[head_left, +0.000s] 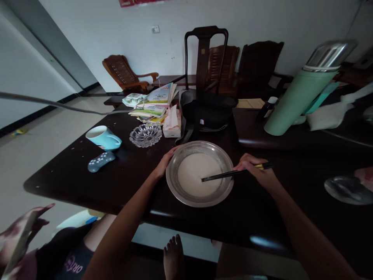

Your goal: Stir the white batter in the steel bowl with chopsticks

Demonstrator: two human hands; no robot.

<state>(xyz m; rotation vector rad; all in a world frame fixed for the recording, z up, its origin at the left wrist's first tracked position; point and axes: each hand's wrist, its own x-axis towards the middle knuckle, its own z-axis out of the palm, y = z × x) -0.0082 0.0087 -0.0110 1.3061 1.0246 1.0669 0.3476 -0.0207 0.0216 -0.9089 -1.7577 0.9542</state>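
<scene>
A wide metal bowl [171,182] stands on the dark table in front of me, with a smooth off-white batter [194,171] in it. My left hand [167,160] grips the bowl's left rim, its fingers partly hidden behind the side. In my right hand [253,166] is a pair of black chopsticks [224,174], held together and slanting down to the left. Their tips touch the batter near the middle of the bowl.
Left on the table [67,175] are a light blue mug [101,137], a grey game controller [101,161] and a glass dish [145,135]. Behind sit a tissue box [171,130], booklets and a black bag [206,114]. A green thermos [300,103] stands right. Another person's hand [26,229] is lower left.
</scene>
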